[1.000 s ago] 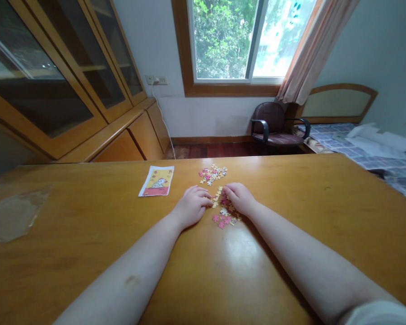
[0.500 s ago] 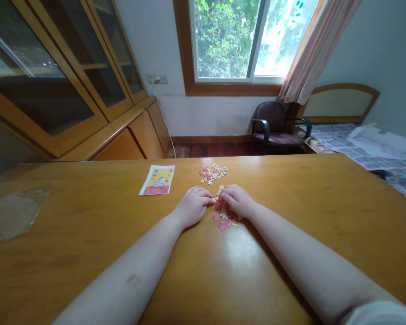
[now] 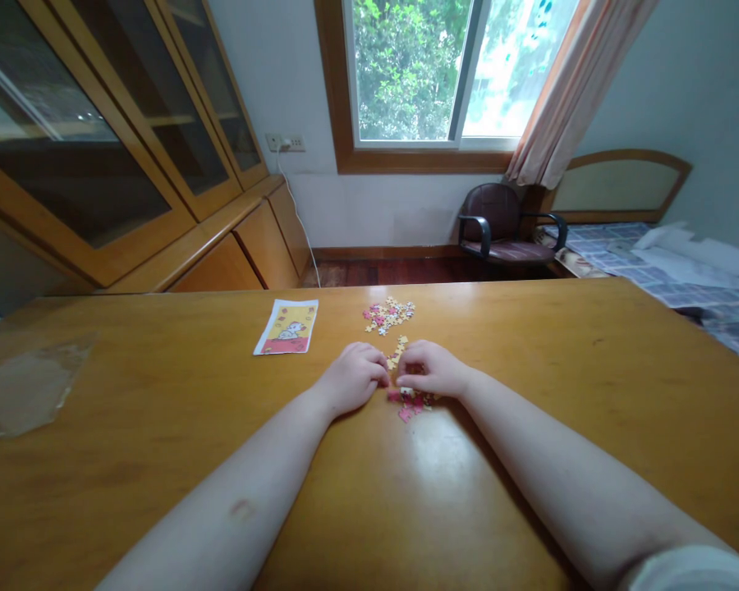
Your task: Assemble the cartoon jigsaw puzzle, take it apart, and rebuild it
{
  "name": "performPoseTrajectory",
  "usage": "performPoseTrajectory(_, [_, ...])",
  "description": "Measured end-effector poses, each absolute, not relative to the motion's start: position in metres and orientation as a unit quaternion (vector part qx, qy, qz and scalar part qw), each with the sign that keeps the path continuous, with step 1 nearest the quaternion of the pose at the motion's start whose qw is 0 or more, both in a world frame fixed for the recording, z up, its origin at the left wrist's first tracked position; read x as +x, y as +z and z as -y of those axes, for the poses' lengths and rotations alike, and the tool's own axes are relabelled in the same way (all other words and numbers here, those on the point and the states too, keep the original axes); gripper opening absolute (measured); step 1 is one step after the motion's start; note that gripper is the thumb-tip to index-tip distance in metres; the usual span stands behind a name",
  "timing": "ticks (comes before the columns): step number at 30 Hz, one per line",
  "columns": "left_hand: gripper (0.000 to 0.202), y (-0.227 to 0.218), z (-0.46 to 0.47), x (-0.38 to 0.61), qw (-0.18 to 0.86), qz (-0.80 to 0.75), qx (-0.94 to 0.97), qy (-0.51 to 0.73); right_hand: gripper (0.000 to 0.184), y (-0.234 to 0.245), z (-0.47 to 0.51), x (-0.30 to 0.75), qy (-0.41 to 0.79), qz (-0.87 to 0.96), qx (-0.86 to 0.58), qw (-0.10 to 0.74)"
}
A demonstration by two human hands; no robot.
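Both hands are curled, fingers bent downward; we cannot tell whether either pinches a piece. Our right hand [image 3: 432, 369] has now lowered its fingertips [image 3: 401, 382] onto the near pile of jigsaw pieces [image 3: 414, 403]. Our left hand [image 3: 352, 377] rests just left of the yellow strip of pieces [image 3: 397, 353]. The far pile of pieces [image 3: 387, 316] lies beyond, the picture card [image 3: 286, 327] to the left.

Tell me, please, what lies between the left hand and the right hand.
In the head view, yellow jigsaw pieces lie on the wooden table between the left hand and right hand.
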State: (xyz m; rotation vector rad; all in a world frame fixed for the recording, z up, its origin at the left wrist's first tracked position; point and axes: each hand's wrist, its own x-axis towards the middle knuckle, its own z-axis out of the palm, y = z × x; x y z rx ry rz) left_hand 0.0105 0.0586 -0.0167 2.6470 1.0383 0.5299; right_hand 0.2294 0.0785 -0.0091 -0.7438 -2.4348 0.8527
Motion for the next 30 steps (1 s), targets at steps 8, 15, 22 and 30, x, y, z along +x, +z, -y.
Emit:
performPoseTrajectory(8, [0.029, -0.016, -0.061, 0.007, 0.121, -0.372, 0.898, 0.202, 0.017, -0.013, -0.088, 0.24, 0.304, 0.899, -0.273, 0.158])
performPoseTrajectory(15, [0.027, -0.014, -0.059, 0.01, 0.142, -0.308, 0.924, 0.179, 0.007, -0.012, -0.088, 0.238, 0.299, 0.895, -0.276, 0.183])
performPoseTrajectory(22, [0.027, -0.016, -0.06, 0.01, 0.139, -0.316, 0.925, 0.161, 0.012, -0.012, -0.085, 0.236, 0.286, 0.903, -0.253, 0.197])
performPoseTrajectory(30, [0.024, -0.014, -0.058, 0.009, 0.156, -0.274, 0.937, 0.149, 0.037, -0.01, -0.086, 0.235, 0.271, 0.912, -0.228, 0.208])
